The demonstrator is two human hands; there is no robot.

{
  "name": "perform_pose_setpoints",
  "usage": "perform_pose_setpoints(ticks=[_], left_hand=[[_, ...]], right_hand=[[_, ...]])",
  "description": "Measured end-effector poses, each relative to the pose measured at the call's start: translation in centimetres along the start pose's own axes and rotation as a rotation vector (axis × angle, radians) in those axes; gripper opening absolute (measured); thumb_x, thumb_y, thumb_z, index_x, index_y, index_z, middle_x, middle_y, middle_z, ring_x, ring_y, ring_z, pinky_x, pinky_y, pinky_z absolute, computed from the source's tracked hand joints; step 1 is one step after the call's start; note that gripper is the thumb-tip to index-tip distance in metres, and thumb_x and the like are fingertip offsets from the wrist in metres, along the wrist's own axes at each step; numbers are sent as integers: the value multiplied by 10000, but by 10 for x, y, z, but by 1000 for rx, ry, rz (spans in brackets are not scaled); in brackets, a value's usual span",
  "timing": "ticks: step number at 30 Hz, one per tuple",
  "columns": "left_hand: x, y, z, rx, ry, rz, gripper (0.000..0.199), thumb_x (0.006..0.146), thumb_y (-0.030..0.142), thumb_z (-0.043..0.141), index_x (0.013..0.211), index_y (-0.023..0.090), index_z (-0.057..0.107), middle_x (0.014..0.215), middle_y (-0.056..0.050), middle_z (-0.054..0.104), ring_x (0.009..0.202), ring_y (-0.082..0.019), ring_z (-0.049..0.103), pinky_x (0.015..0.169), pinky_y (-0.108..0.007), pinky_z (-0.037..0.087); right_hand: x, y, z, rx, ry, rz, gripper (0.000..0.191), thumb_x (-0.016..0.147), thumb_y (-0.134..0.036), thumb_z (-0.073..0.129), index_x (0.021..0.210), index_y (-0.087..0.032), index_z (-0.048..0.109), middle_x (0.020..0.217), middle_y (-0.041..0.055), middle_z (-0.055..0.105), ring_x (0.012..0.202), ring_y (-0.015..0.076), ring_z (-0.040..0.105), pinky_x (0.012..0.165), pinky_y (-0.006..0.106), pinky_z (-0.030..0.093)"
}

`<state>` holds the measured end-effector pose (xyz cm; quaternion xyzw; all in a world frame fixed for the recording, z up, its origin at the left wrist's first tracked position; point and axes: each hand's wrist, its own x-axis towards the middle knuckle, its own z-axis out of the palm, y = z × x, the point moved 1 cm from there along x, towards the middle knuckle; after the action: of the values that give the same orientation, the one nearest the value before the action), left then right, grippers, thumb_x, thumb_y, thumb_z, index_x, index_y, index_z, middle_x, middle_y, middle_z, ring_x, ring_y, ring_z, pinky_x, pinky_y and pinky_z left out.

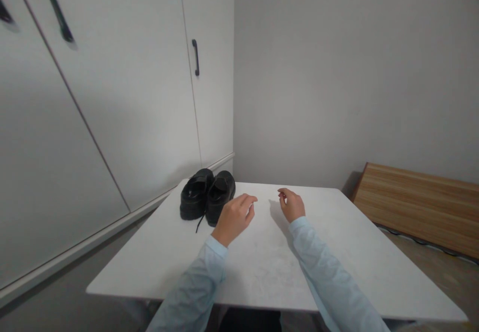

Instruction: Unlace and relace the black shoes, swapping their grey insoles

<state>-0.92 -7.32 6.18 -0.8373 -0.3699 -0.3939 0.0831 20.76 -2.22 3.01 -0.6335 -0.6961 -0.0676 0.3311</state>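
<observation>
Two black shoes (195, 194) stand side by side at the back left of the white table (262, 267); a dark lace trails from them onto the tabletop. Just right of the nearer shoe, and partly in front of it, is my left hand (235, 217), raised over the table with the fingers bent and a gap between thumb and forefinger. It holds nothing. Farther right, my right hand (292, 204) hovers above the table, fingers curved and thumb apart, also holding nothing. The hands face each other with a space between them.
White cabinet doors (149, 97) with dark handles rise along the left, close to the table. A grey wall (337, 72) stands behind. Beyond the table's right edge a wood-grain board (419, 207) leans at an angle, with a dark cable along its lower edge.
</observation>
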Motion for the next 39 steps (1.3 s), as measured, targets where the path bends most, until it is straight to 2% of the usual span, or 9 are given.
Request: perform_pose_setpoints(ticks=[8,17,19,22,26,29,32,35,39], left_hand=[[-7,9,23,-13,-327,28,280,867,167,433,1108,221,564,964,-29,652,912,-155,618,819,-274,496],[-17,10,43,-68,-516,54,273,838,165,475,1069,217,611,976,-36,675,929,-173,609,845,-306,476],[-16,9,43,-37,-495,61,257,824,144,490,1031,208,628,943,-43,677,918,-183,597,847,-327,462],[-11,1,33,48,-367,-9,234,807,125,512,986,201,641,945,-50,667,957,-206,563,905,-383,418],[-6,-14,11,202,-124,-187,242,814,123,505,985,233,637,1004,-46,651,1040,-220,512,1042,-472,272],[-6,-20,-2,341,11,-370,252,817,187,533,1050,248,609,1042,-55,638,1077,-252,478,1071,-535,188],[-11,-23,-6,455,32,-523,354,796,274,587,1143,219,550,1065,-86,622,1106,-299,447,1041,-610,166],[-15,-25,-4,520,-17,-590,405,783,304,610,1162,192,520,1057,-111,614,1137,-329,424,995,-659,186],[-17,-29,-3,501,-89,-563,326,761,227,641,1068,172,547,1020,-125,615,1128,-317,438,914,-526,371]], right_hand=[[-2,-7,1,-16,-59,-109,219,828,-128,461,949,-167,640,863,60,702,847,187,623,816,296,426],[-9,-10,17,-31,-307,-226,227,845,-141,470,1000,-174,633,1005,75,637,928,171,600,818,257,430],[-10,-10,18,-26,-343,-227,230,839,-136,483,1008,-175,634,1023,75,626,945,168,598,830,249,428],[-10,-9,19,-28,-360,-228,223,843,-144,491,1008,-179,636,1020,75,626,947,168,599,836,245,426],[-10,-7,19,-38,-364,-225,217,850,-154,489,1004,-179,639,1021,78,626,937,176,601,823,249,433],[-10,-7,20,-37,-365,-227,220,853,-153,482,1002,-180,641,1015,78,626,935,172,601,827,247,432],[-10,-6,21,-36,-369,-229,221,854,-156,480,1002,-175,642,1016,79,626,933,172,603,832,246,432],[-10,-6,21,-36,-371,-232,221,854,-157,479,999,-172,645,1016,82,626,929,174,605,831,249,435],[-11,-8,20,-29,-365,-234,220,854,-153,480,998,-176,645,1014,77,627,924,173,607,824,252,439]])
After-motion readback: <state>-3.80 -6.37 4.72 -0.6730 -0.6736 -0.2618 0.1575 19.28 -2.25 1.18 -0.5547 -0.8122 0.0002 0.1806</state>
